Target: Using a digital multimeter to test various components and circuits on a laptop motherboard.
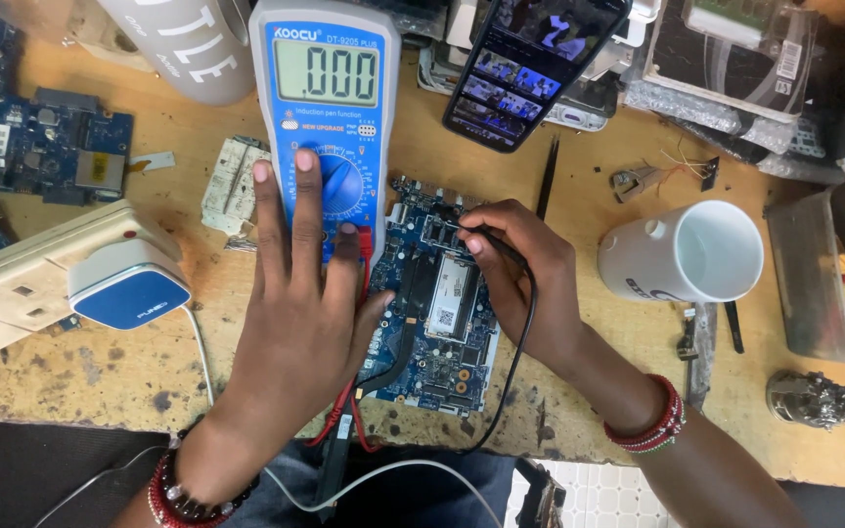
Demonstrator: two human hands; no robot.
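My left hand (300, 293) lies flat with fingers spread over the lower part of a blue digital multimeter (330, 108), fingertips near its round dial. A blue circuit board (437, 323) lies on the wooden bench in front of me. My right hand (525, 279) pinches a black probe (496, 242) with its tip pressed onto the upper part of the board. The probe's black lead (520, 362) runs down past my wrist. Red and black leads (349, 420) pass under my left hand toward the bench edge.
A white mug (682, 256) lies on its side at the right. A phone (530, 64) leans at the back. At the left sit a white power strip with a blue-and-white adapter (129, 284) and more blue boards (36, 147). Black tweezers (547, 176) lie behind the board.
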